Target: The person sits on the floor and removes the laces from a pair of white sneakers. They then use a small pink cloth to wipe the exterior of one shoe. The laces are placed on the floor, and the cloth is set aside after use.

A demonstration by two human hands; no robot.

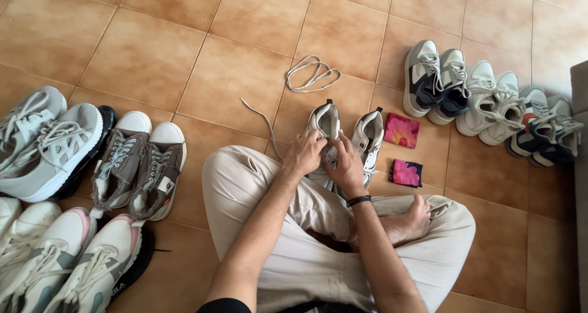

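I sit cross-legged on a tiled floor in beige trousers. Two white sneakers lie in front of my knees. My left hand and my right hand both pinch the lacing area of the left white sneaker. A grey lace end runs from that shoe out to the left across the tile. The second white sneaker lies just right of my hands, untouched. A black band circles my right wrist.
A loose coiled lace lies farther out. Two folded pink cloths sit to the right. Several pairs of sneakers line the right side; grey canvas shoes and other sneakers crowd the left.
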